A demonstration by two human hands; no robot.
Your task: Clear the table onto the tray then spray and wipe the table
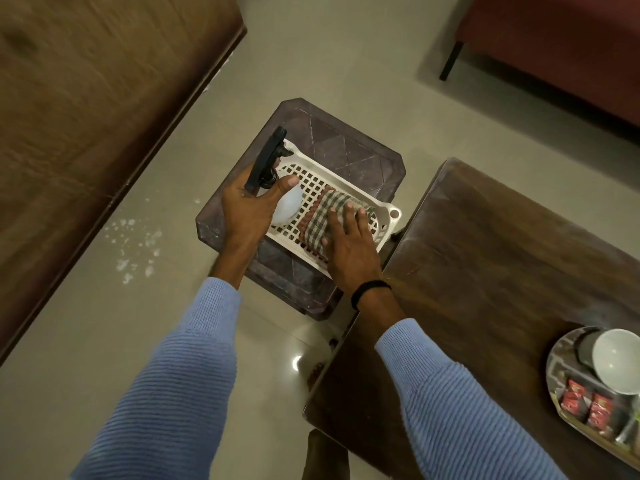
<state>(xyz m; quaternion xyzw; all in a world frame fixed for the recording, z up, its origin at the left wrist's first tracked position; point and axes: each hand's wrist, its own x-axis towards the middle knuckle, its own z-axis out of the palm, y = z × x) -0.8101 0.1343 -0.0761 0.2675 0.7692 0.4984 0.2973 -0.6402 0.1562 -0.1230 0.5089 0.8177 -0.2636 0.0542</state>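
Blue ribbed sleeves [180, 386] fill the near foreground, both arms reaching toward 12 o'clock. At centre the left hand [247, 211] is wrapped around a spray bottle [277, 188], thumb across its white body just below the black trigger head, the bottle tilted over the 9 o'clock end of a cream lattice basket [388, 216]. Whether the bottle's base touches the basket cannot be told. The right hand [349, 247], a black band [370, 292] at its wrist, lies flat with fingers spread on a folded checked cloth [320, 220] inside the basket's 3 o'clock half; it presses rather than grips. Nothing else shows in the basket. The basket sits on a dark plastic stool [349, 147] standing on pale floor tiles. Just beside the stool, toward 4 o'clock, is the dark wooden table [485, 258], its surface mostly bare. At its 4 o'clock edge lies an oval tray [561, 403] holding a white bowl [616, 362], a dark round object under it, and red packets [585, 403]. A larger wooden surface [86, 109] lies at 10 o'clock, and a red seat [554, 43] at 1 o'clock.
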